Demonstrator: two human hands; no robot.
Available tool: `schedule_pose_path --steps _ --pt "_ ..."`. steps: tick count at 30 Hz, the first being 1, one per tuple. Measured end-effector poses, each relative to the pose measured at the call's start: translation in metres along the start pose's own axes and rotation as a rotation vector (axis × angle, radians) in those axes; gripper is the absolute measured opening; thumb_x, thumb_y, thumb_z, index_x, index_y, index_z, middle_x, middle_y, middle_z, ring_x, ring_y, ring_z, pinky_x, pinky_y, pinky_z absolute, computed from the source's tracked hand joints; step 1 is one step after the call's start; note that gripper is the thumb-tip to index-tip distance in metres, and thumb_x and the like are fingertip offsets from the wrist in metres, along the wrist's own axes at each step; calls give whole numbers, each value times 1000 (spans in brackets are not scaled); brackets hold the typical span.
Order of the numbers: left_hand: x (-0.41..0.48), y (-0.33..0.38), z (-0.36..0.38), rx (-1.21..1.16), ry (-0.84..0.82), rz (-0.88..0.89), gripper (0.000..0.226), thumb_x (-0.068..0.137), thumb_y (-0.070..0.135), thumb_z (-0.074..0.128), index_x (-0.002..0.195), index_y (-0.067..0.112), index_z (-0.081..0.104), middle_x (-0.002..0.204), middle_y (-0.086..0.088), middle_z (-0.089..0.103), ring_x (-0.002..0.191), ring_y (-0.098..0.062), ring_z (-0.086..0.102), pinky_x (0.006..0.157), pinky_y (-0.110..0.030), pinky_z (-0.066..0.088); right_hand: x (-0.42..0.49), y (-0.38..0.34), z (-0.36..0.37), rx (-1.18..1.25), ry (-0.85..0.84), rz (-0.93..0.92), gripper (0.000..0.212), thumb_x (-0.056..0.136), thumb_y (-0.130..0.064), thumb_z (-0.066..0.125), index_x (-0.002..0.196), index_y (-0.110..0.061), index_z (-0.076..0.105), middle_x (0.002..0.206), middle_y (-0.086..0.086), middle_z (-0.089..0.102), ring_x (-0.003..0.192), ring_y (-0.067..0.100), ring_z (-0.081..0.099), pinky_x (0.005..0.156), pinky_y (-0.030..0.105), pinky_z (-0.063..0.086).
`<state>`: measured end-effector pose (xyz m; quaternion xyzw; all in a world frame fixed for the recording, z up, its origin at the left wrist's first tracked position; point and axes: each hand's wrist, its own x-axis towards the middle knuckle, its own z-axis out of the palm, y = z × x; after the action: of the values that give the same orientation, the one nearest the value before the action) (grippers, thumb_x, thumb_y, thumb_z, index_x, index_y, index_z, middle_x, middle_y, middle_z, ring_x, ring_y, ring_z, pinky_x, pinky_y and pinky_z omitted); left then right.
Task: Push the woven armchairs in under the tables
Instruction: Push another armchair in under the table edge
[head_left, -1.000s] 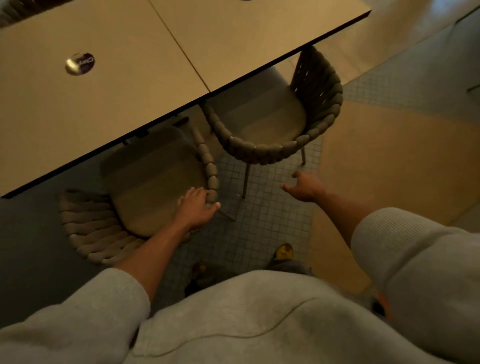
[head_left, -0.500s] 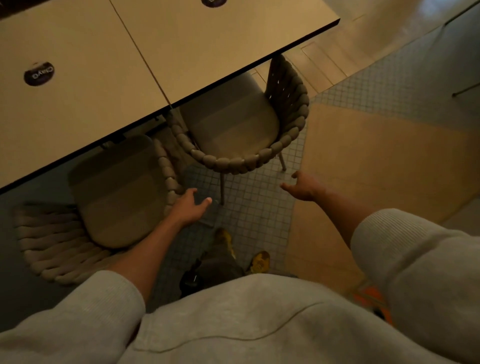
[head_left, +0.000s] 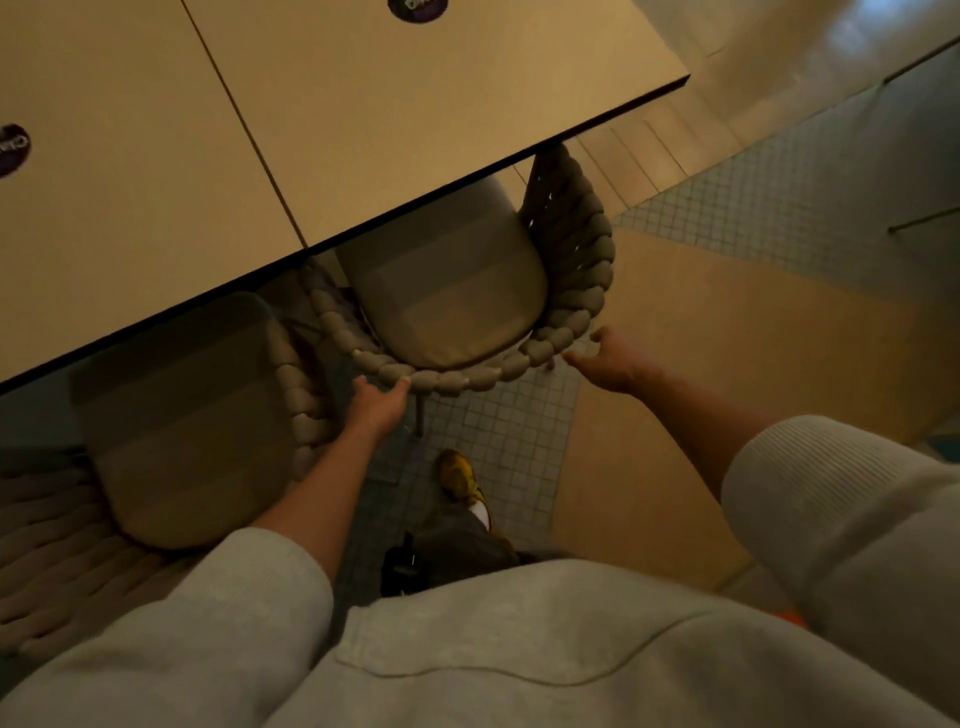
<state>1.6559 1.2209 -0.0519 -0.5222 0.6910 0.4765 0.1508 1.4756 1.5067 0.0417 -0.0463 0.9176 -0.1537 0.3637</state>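
Two woven armchairs with beige seat cushions stand at the edge of two pale tables (head_left: 395, 130) pushed together. The right armchair (head_left: 566, 291) sits partly under the table edge, its curved braided back toward me. My left hand (head_left: 379, 405) is open, its fingertips touching the left part of that chair's back rim. My right hand (head_left: 610, 361) is open at the right end of the rim, fingers just at the weave. The left armchair (head_left: 182, 421) stands beside it, its front under the table, with my left forearm passing over its braided arm.
Round dark stickers (head_left: 418, 8) lie on the tabletops. My foot in a yellow shoe (head_left: 460, 475) stands on the small grey floor tiles (head_left: 519, 431) below the right chair. A tan floor area (head_left: 727, 353) spreads to the right.
My left hand left the left armchair's arm and moved up to the right armchair's back rim. My right hand reached forward to the same rim. I stepped closer and to the right.
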Motion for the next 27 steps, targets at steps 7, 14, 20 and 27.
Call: schedule_pose_path --steps 7,14,20,27 --pt "37 30 12 -213 71 -154 94 81 46 77 154 7 32 151 -17 48 130 -38 54 104 -54 51 74 -25 -30 -60 1 -5 81 92 -60 62 154 -11 43 154 18 50 137 36 51 108 42 46" --pt "72 51 11 -262 198 -263 95 85 41 78 153 3 23 150 -17 49 125 -35 57 102 -50 53 161 -37 -52 -78 60 13 99 95 -57 67 163 -8 16 167 18 29 145 40 42 115 50 46" --pt "86 52 38 -440 270 -387 93 87 31 83 155 17 21 150 -8 45 127 -33 56 85 -50 55 228 -2 -80 -81 85 37 117 87 -62 73 166 -12 4 173 17 2 156 46 17 124 57 29" --pt "104 28 66 -358 434 -382 79 85 11 75 145 19 25 137 -9 48 121 -33 55 95 -53 56 290 34 -94 30 -37 64 125 87 -56 78 165 -25 -14 170 21 20 147 46 38 113 57 45"
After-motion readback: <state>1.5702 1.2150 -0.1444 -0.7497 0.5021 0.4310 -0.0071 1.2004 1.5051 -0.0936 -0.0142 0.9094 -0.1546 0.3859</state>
